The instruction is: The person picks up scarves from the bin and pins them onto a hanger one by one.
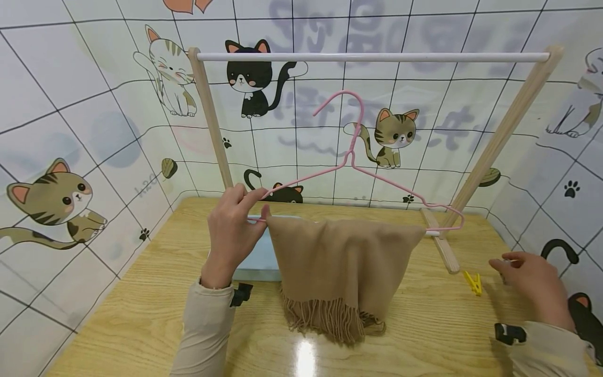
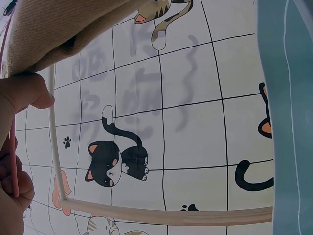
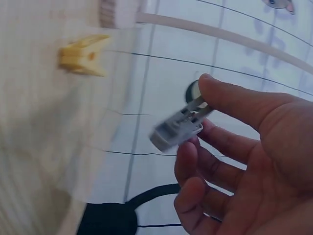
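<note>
My left hand grips the left end of a pink wire hanger, which it holds up off the table with the hook at the top. A tan scarf with a fringed lower edge hangs over the hanger's bottom bar. The left wrist view shows my thumb just below the scarf's fold and my curled fingers behind the pink wire. Off to the right, my right hand pinches a grey clothespin between thumb and fingers. A yellow clothespin lies on the table to the left of that hand.
Behind the hanger stands a wooden rack with a white rod across its top; its right foot rests on the wooden table. A light blue box-like object lies partly hidden behind my left hand and the scarf. Cat-print walls enclose the table.
</note>
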A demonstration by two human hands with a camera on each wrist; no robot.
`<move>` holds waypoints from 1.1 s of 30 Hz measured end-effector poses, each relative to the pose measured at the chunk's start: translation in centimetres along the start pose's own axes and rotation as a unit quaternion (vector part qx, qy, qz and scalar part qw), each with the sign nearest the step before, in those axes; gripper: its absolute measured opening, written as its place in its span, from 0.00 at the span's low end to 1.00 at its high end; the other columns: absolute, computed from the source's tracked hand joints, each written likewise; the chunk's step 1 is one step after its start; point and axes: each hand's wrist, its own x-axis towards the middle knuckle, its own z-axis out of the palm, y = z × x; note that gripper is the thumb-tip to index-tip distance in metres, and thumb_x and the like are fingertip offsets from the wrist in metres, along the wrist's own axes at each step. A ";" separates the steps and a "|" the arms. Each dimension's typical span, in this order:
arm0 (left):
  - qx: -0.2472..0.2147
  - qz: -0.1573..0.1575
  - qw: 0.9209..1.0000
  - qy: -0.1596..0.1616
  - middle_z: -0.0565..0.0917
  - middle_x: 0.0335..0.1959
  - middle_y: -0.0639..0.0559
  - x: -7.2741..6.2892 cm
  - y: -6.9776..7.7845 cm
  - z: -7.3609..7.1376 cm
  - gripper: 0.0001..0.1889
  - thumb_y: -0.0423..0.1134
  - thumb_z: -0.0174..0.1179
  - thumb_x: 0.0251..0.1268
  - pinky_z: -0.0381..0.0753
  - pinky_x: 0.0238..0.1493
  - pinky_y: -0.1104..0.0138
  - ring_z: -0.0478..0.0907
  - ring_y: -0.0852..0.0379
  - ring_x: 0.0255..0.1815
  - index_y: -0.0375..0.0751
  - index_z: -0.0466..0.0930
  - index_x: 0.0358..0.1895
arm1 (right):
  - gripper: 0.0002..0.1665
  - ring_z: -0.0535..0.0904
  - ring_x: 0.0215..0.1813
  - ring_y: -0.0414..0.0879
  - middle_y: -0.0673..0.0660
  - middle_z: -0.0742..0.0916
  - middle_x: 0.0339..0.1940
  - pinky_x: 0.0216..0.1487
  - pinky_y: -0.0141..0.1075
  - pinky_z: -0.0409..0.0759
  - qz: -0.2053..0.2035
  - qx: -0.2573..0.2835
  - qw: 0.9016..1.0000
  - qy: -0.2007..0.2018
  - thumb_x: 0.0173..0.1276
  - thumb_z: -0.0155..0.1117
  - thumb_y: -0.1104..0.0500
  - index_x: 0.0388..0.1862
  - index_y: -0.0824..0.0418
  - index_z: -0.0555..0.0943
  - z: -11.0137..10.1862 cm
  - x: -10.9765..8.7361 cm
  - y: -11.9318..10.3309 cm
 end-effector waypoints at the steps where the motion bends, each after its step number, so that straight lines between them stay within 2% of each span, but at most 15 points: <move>1: 0.000 0.000 1.000 -0.001 0.67 0.25 0.51 0.0 0.0 0.0 0.12 0.30 0.68 0.57 0.52 0.19 0.65 0.61 0.53 0.25 0.43 0.89 0.45 | 0.42 0.73 0.53 0.77 0.82 0.75 0.57 0.45 0.61 0.75 0.000 0.002 1.000 0.008 0.76 0.56 0.40 0.65 0.78 0.68 -0.1 -0.2 -0.3; 7: -0.001 0.000 1.000 0.000 0.67 0.25 0.51 0.0 -0.1 0.0 0.12 0.30 0.68 0.57 0.53 0.19 0.65 0.61 0.52 0.25 0.42 0.89 0.45 | 0.41 0.75 0.51 0.75 0.83 0.73 0.59 0.42 0.60 0.76 -0.002 0.026 0.998 0.052 0.78 0.56 0.44 0.67 0.80 0.65 -1.2 -1.4 -2.0; 11: -0.004 0.000 1.000 0.001 0.67 0.25 0.51 0.0 -0.1 0.1 0.12 0.30 0.68 0.57 0.53 0.20 0.65 0.62 0.52 0.25 0.42 0.89 0.45 | 0.41 0.73 0.55 0.77 0.84 0.73 0.61 0.47 0.65 0.75 -0.014 0.025 0.995 0.091 0.80 0.53 0.43 0.67 0.80 0.66 -1.8 -2.2 -3.0; 15: -0.004 0.000 1.000 0.001 0.66 0.25 0.51 -0.1 -0.1 0.1 0.12 0.30 0.69 0.56 0.53 0.20 0.65 0.61 0.53 0.25 0.42 0.89 0.45 | 0.41 0.69 0.61 0.77 0.82 0.72 0.65 0.54 0.68 0.72 0.004 0.040 0.993 0.112 0.80 0.52 0.42 0.70 0.77 0.66 -2.4 -2.9 -4.1; 21: -0.005 -0.002 1.000 0.006 0.66 0.24 0.50 -0.1 -0.2 0.2 0.13 0.29 0.70 0.54 0.53 0.21 0.66 0.61 0.53 0.25 0.42 0.89 0.45 | 0.38 0.70 0.61 0.74 0.79 0.72 0.65 0.46 0.61 0.77 0.015 0.084 0.987 0.139 0.79 0.54 0.48 0.73 0.76 0.63 -3.2 -4.0 -5.6; 26: -0.007 -0.002 1.000 0.007 0.66 0.24 0.50 -0.1 -0.2 0.2 0.13 0.29 0.69 0.55 0.53 0.21 0.65 0.61 0.53 0.25 0.42 0.89 0.45 | 0.37 0.69 0.62 0.74 0.79 0.72 0.66 0.44 0.59 0.76 0.006 0.100 0.982 0.159 0.80 0.54 0.49 0.75 0.75 0.62 -3.7 -4.9 -6.4; 29: -0.006 -0.001 1.000 0.007 0.66 0.24 0.50 -0.1 -0.2 0.2 0.13 0.30 0.70 0.55 0.52 0.21 0.65 0.61 0.53 0.25 0.42 0.89 0.45 | 0.36 0.69 0.64 0.75 0.79 0.73 0.67 0.45 0.60 0.74 -0.004 0.106 0.979 0.176 0.81 0.52 0.49 0.76 0.73 0.63 -3.9 -5.4 -6.9; 32: -0.006 -0.004 1.000 0.009 0.66 0.24 0.50 -0.1 -0.2 0.2 0.13 0.30 0.70 0.54 0.52 0.21 0.65 0.61 0.53 0.25 0.42 0.89 0.45 | 0.36 0.68 0.67 0.75 0.79 0.72 0.70 0.52 0.64 0.73 -0.003 0.122 0.975 0.188 0.82 0.49 0.49 0.78 0.71 0.61 -4.1 -5.9 -7.5; 33: -0.005 -0.003 1.000 0.009 0.66 0.24 0.50 -0.1 -0.2 0.2 0.13 0.30 0.70 0.54 0.52 0.20 0.65 0.61 0.53 0.25 0.42 0.89 0.45 | 0.36 0.68 0.68 0.75 0.78 0.71 0.71 0.53 0.62 0.73 -0.001 0.128 0.973 0.191 0.82 0.49 0.49 0.78 0.70 0.61 -4.2 -6.1 -7.7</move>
